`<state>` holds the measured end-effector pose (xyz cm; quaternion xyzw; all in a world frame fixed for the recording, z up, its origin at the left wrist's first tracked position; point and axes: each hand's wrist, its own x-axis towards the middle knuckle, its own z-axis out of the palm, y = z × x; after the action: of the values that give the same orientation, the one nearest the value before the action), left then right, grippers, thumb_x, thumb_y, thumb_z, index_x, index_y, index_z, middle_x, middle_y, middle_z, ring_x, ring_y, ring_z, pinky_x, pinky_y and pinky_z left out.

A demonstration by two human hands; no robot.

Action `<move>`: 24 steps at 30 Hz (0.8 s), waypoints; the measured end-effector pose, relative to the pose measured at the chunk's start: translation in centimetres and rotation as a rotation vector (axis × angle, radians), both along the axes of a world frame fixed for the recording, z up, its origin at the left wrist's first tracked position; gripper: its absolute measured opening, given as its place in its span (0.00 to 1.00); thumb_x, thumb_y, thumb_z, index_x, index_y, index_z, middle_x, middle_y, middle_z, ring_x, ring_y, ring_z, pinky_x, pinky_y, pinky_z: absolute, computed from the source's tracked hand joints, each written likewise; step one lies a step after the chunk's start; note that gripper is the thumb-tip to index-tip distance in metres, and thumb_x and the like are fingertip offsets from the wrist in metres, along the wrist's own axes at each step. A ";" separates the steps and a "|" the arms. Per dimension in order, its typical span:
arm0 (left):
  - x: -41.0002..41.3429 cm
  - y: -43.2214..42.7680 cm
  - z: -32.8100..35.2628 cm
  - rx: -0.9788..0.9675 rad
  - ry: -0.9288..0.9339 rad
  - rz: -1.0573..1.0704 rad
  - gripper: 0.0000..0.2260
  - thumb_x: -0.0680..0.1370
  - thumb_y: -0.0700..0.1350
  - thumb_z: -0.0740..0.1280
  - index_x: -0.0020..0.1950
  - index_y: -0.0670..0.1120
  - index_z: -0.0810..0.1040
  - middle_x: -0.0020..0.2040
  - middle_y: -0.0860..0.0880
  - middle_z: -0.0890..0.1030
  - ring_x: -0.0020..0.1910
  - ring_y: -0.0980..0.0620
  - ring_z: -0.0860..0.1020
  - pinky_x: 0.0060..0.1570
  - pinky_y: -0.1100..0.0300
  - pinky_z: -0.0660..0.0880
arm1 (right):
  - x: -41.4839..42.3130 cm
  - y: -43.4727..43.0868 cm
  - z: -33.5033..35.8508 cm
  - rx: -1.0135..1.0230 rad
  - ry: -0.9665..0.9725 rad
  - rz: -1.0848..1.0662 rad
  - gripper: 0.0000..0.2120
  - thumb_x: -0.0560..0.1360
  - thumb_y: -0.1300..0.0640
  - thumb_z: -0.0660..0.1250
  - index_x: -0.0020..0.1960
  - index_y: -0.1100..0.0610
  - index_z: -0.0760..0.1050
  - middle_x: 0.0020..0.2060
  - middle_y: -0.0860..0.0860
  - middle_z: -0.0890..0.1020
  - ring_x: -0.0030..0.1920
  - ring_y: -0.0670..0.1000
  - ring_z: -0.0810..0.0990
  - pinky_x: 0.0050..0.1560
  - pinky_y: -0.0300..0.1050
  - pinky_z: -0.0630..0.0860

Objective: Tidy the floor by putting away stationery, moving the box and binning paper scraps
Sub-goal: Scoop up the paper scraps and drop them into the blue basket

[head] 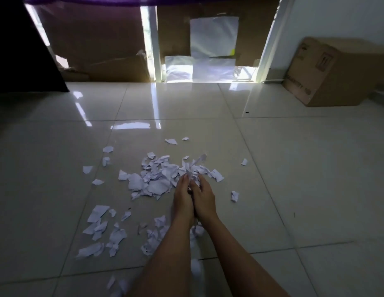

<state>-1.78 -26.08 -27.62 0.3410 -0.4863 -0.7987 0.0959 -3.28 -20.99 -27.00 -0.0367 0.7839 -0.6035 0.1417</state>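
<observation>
White torn paper scraps (152, 179) lie heaped on the tiled floor in front of me, with more loose scraps (101, 230) nearer on the left. My left hand (183, 196) and my right hand (203, 197) are pressed together at the heap's right side. Both close around a crumpled bunch of scraps (193, 168) that sticks up past my fingertips. A brown cardboard box (334, 71) stands at the far right against the wall. No stationery and no bin are in view.
Glass doors (152, 43) lined with cardboard and white sheets close off the far side. A dark piece of furniture (19, 52) fills the far left corner. Single scraps (235, 196) lie scattered around the heap on the glossy tiles (294, 168).
</observation>
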 end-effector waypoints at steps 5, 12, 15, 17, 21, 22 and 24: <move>-1.6 3.3 1.9 0.041 0.050 -0.063 0.22 0.75 0.57 0.62 0.62 0.44 0.77 0.61 0.44 0.79 0.61 0.45 0.76 0.67 0.48 0.70 | -0.6 3.1 2.8 -0.010 0.024 -0.084 0.19 0.80 0.54 0.58 0.70 0.56 0.68 0.67 0.54 0.73 0.67 0.53 0.72 0.65 0.43 0.69; -5.2 10.4 6.7 -0.061 0.157 -0.172 0.19 0.76 0.54 0.59 0.56 0.43 0.78 0.54 0.41 0.81 0.52 0.45 0.78 0.58 0.51 0.72 | -3.6 9.8 7.1 -0.064 0.050 -0.209 0.16 0.79 0.50 0.58 0.63 0.54 0.74 0.58 0.52 0.80 0.56 0.51 0.79 0.56 0.43 0.75; -7.1 13.4 8.7 -0.169 0.189 -0.188 0.14 0.80 0.50 0.57 0.52 0.43 0.77 0.49 0.41 0.79 0.49 0.45 0.77 0.52 0.51 0.72 | -5.3 12.8 9.5 -0.089 0.050 -0.250 0.13 0.79 0.52 0.58 0.58 0.55 0.76 0.51 0.51 0.81 0.51 0.51 0.80 0.50 0.42 0.74; -8.8 15.7 9.9 -0.205 0.193 -0.187 0.14 0.80 0.49 0.57 0.53 0.42 0.78 0.49 0.42 0.80 0.48 0.46 0.78 0.49 0.54 0.72 | -6.6 15.2 11.3 -0.119 0.072 -0.258 0.11 0.79 0.53 0.58 0.52 0.56 0.76 0.45 0.51 0.82 0.47 0.51 0.80 0.42 0.38 0.73; -12.4 22.0 13.4 -0.219 0.208 -0.229 0.17 0.78 0.52 0.59 0.59 0.44 0.77 0.53 0.41 0.81 0.50 0.46 0.80 0.52 0.53 0.73 | -9.9 21.7 15.5 -0.157 0.085 -0.300 0.07 0.80 0.55 0.57 0.50 0.53 0.74 0.37 0.43 0.76 0.42 0.46 0.77 0.40 0.34 0.70; -13.4 23.8 14.7 -0.230 0.212 -0.243 0.18 0.77 0.54 0.59 0.59 0.44 0.77 0.54 0.40 0.81 0.50 0.46 0.80 0.51 0.53 0.74 | -10.8 23.6 16.7 -0.160 0.091 -0.311 0.08 0.80 0.56 0.58 0.50 0.55 0.74 0.36 0.43 0.75 0.40 0.46 0.76 0.39 0.34 0.70; -15.8 28.6 17.1 -0.253 0.247 -0.281 0.19 0.76 0.55 0.59 0.57 0.43 0.77 0.54 0.39 0.81 0.48 0.47 0.79 0.50 0.54 0.73 | -13.0 28.5 19.2 -0.154 0.111 -0.349 0.09 0.80 0.55 0.58 0.49 0.57 0.75 0.36 0.45 0.76 0.40 0.47 0.76 0.38 0.31 0.70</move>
<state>-17.60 2.49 -10.50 0.1549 -0.6098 -0.7727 0.0843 -16.32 7.47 -7.85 0.0558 0.7364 -0.6742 -0.0118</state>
